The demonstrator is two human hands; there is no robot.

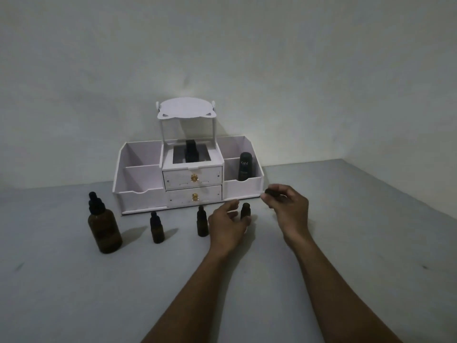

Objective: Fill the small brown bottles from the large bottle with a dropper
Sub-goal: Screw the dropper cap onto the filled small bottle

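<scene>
Large btl (105,230): far L on bench (61,293), dropper top on.
Small btls: we see capped btl A (157,229) and capped btl B (202,222), upright, apart.
L grip (226,227): loosely curled by uncapped btl C (245,211); whether it holds, we can't tell.
R grip (289,210): pinches dark cap (270,192).
Organizer (188,174): behind, at wall.

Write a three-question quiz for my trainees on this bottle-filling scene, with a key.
1. How many small brown glass bottles stand directly on the grey table?
2. True or false: the large brown round bottle has its black dropper cap off.
3. The small dark cap is: A) lying on the table; B) pinched in the right hand; C) screwed onto a bottle.

Key: 1. three; 2. false; 3. B.
</scene>
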